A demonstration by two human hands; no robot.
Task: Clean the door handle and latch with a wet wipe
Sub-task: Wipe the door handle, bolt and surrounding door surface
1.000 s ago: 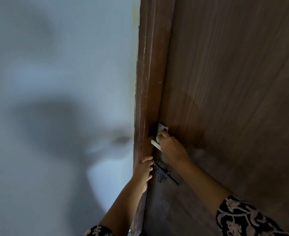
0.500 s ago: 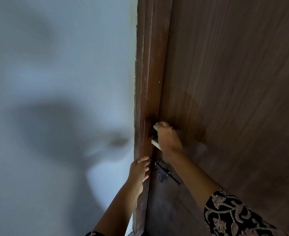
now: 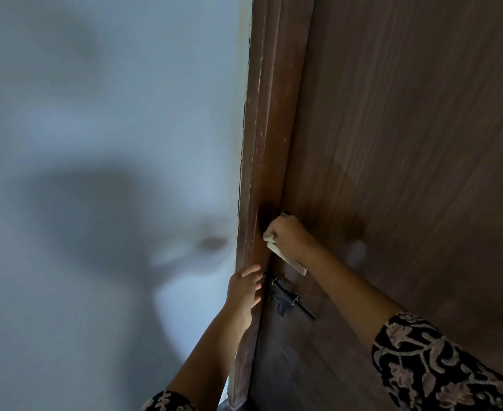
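To the left of both hands there was only a pale wall (image 3: 96, 114) with a soft shadow on it. The left hand (image 3: 244, 290) lay with its fingers nearly straight against the door frame (image 3: 262, 143) and held nothing. I judge that it was there for support. Just to the right of this hand sat the dark latch (image 3: 286, 295), which neither hand touched. Higher up, the right hand (image 3: 290, 235) was curled round the upper end of the pale door handle (image 3: 288, 261). A small pale piece at its fingers seemed to be the wet wipe (image 3: 270, 239). The two hands were apart, though near each other. The brown door (image 3: 407, 143) filled everything to the right of the right hand.

The step in hand was, I judge, the wiping of the handle. The next move probably calls for drawing the wipe along the bar to its free end. After that comes the latch below, whose small parts need fingertip pressure.

The fist hid most of the wipe and also the base of the handle. The latch was too dark to tell whether it was bolted.
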